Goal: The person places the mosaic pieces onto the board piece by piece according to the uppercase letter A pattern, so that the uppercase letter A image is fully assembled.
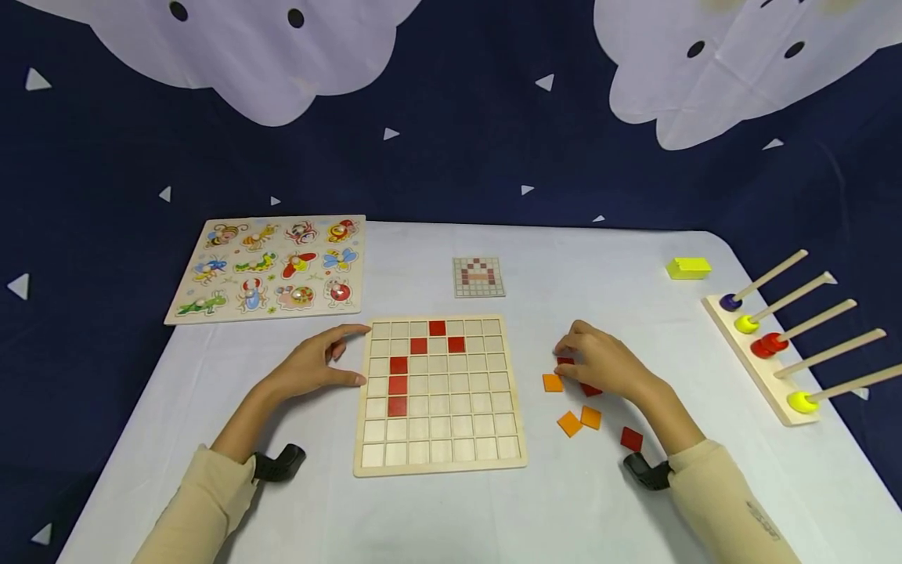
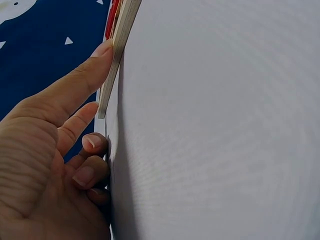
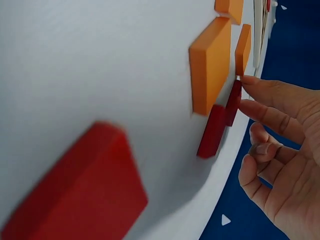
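Observation:
A wooden grid board (image 1: 451,450) lies in the middle of the white table, with several red tiles (image 1: 398,385) set in its upper left cells. My left hand (image 1: 310,364) touches the board's left edge with thumb and forefinger spread apart; the other fingers fold inward in the left wrist view. To the right of the board, my right hand (image 1: 604,362) pinches a red tile (image 3: 233,102) at table level between thumb and forefinger. Another red tile (image 3: 212,131) is close by it, partly under the hand in the head view. Orange tiles (image 1: 553,383) and a further red tile (image 1: 631,439) lie around.
Behind the board lies a small pattern card (image 1: 479,277). An insect puzzle board (image 1: 271,270) is at the back left. On the right stand a peg rack with beads (image 1: 764,364) and a yellow block (image 1: 688,269). A dark blue curtain (image 1: 458,164) hangs behind the table.

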Tool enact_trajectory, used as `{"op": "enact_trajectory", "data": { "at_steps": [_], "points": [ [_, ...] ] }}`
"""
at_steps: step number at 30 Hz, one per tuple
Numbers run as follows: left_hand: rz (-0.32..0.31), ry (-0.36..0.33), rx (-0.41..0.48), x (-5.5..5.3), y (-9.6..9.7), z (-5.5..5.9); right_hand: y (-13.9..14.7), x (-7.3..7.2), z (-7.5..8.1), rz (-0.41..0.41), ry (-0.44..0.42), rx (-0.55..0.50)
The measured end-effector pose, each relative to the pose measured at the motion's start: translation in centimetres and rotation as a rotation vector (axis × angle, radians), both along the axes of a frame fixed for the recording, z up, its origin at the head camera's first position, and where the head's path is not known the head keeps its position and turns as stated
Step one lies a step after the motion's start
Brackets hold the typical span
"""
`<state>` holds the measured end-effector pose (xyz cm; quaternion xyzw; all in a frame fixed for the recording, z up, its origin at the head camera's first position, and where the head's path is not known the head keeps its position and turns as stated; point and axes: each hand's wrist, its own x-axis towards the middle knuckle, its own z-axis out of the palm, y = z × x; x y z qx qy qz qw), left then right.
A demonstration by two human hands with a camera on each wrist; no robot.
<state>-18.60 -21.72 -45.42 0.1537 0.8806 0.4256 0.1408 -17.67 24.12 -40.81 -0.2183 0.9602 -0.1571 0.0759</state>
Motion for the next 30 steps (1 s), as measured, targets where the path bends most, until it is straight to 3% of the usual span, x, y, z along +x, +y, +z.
{"op": "enact_trajectory", "data": {
  "at_steps": [12,20,30],
  "points": [
    [-0.005,0.016,-0.007,0.0,0.0,0.0,1.2,0.7,-0.5,-0.017,-0.003,0.003],
    [-0.004,0.01,-0.007,-0.1,-0.1,-0.1,0.9,0.6,-0.7,0.038,0.048,0.006],
    [-0.002,0.001,-0.001,0.0,0.0,0.0,-1.1,0.1,0.1,0.094,0.078,-0.029]
  ]
}}
